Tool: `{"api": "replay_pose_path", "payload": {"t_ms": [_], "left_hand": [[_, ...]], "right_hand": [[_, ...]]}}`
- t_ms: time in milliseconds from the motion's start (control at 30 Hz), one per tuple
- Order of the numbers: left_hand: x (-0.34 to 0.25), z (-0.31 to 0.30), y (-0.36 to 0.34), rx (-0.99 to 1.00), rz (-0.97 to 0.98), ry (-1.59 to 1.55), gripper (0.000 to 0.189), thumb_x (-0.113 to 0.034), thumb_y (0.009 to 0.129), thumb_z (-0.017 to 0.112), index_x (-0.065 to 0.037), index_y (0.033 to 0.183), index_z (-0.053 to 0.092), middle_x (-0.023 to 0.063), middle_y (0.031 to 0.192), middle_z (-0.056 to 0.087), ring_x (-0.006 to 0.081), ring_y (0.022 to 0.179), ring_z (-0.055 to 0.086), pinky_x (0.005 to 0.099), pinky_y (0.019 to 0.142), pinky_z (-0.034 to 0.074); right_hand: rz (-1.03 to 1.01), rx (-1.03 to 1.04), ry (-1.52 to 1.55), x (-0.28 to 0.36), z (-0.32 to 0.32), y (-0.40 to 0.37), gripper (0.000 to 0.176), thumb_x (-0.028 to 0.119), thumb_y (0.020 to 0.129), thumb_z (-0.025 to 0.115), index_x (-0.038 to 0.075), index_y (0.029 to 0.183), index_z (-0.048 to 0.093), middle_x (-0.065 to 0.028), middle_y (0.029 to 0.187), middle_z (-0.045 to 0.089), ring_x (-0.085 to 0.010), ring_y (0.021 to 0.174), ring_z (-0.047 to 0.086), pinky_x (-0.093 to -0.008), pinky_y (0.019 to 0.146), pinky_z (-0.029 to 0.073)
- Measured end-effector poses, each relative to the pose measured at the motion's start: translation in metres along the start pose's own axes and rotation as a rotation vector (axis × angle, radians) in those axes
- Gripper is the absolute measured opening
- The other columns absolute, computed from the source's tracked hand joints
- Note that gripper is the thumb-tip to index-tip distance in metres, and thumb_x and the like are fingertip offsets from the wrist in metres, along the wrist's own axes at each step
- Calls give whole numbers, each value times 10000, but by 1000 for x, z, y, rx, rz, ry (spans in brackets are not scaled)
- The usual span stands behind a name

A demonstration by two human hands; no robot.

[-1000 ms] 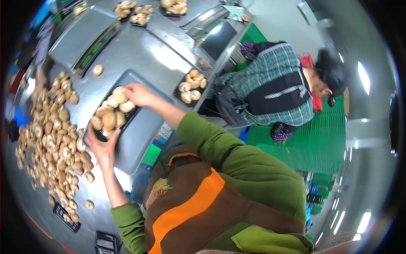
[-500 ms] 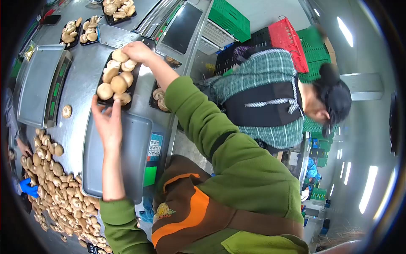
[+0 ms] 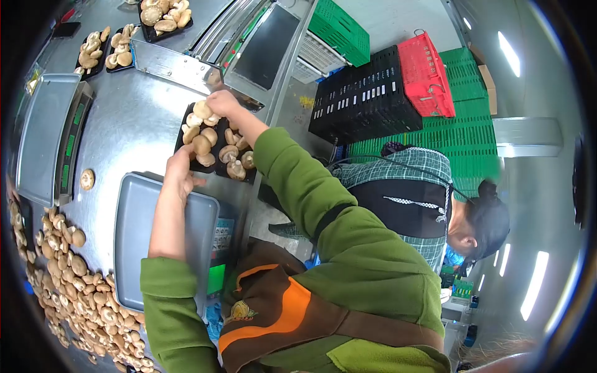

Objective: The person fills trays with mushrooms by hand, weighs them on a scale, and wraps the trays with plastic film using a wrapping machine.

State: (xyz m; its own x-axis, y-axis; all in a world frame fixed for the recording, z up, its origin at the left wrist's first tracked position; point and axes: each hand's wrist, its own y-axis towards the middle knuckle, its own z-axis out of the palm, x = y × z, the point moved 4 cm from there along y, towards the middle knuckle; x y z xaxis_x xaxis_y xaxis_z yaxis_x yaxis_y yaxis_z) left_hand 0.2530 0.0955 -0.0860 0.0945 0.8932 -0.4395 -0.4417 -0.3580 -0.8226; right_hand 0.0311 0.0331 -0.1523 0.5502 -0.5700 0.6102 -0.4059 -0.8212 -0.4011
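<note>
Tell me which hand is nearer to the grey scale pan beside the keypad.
Left: the left hand is by the edge of the grey scale pan, its forearm over it; the right hand is farther off, at the far end of the mushroom tray.

Left arm (image 3: 166,230) outstretched, forearm bare. Left hand (image 3: 178,170): fingers (image 3: 184,154) forward, thumb (image 3: 198,182) out sideways, apart from them. Right arm (image 3: 311,189) slants across; right hand (image 3: 225,104) farther out, bent, fingertips hidden. Both grips unclear.

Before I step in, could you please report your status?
Left hand and right hand at opposite ends of black tray. Mushrooms aboard. Second filled tray close alongside.
</note>
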Motion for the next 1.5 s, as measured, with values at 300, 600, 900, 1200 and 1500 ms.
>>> {"api": "replay_pose_path", "payload": {"t_ms": [300, 600, 900, 1200, 1500], "left_hand": [[-20, -111, -215, -238, 716, -134, 457, -258, 888, 608, 7, 1244, 500, 119, 1154, 595, 200, 1039, 581, 296, 872, 462], [139, -309, -376, -880, 834, -169, 413, -241, 943, 539, 6, 1271, 495, 135, 1207, 576, 206, 1129, 551, 303, 956, 419], [426, -422, -645, -1539, 925, -192, 434, -272, 911, 594, 15, 1230, 531, 142, 1176, 596, 218, 1093, 576, 306, 934, 434], [510, -516, -599, -1339, 640, -285, 477, -308, 864, 632, -6, 1223, 544, 104, 1145, 594, 201, 1017, 583, 323, 864, 456], [507, -652, -501, -1393, -43, 412, 360, -266, 841, 605, -2, 1086, 588, 218, 1099, 582, 356, 951, 594, 397, 817, 471]], "right_hand": [[-468, 49, 322, 128, -30, -199, 259, 167, 857, 612, 18, 1068, 627, -105, 955, 661, -158, 858, 618, -295, 775, 492], [-873, 1083, -54, 136, 199, -450, 362, 224, 770, 719, 15, 1037, 594, -131, 979, 594, -263, 945, 589, -360, 818, 479], [-1060, 940, -802, 35, 312, -530, 374, 340, 672, 759, 101, 946, 671, -120, 928, 651, -311, 951, 602, -413, 798, 482], [-934, 719, -617, 162, 357, -613, 315, 275, 744, 662, 63, 976, 640, -138, 961, 637, -323, 901, 610, -415, 779, 490], [-1142, 908, -442, 188, 395, -653, 243, 247, 806, 649, 61, 960, 623, -120, 913, 624, -304, 841, 606, -398, 740, 487]]}}
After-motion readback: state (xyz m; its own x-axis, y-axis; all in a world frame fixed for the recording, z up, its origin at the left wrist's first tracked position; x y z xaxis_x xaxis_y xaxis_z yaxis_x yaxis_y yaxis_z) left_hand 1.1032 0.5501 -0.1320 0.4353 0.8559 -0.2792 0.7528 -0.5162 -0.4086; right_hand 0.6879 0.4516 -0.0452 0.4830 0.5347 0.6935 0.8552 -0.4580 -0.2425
